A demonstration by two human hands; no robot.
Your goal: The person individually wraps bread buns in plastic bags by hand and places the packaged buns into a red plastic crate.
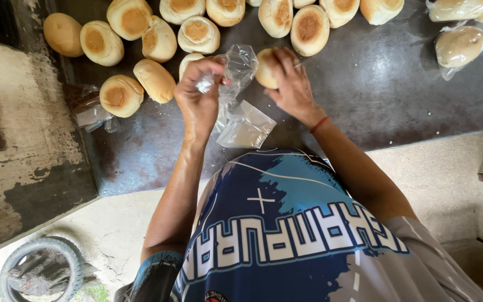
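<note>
My left hand (pixel 198 92) pinches mouth of thin clear plastic bag (pixel 238 67), frame centre. My right hand (pixel 292 81) closed round pale round bread bun (pixel 265 68), beside bag. Bun likely light, soft, crushable: cradle sides. Bag limp, slippery: grip rim. Dark metal bench (pixel 375 84) beneath.

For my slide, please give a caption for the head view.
Right hand holds a bun, left hand holds a clear bag above a dark table.
</note>
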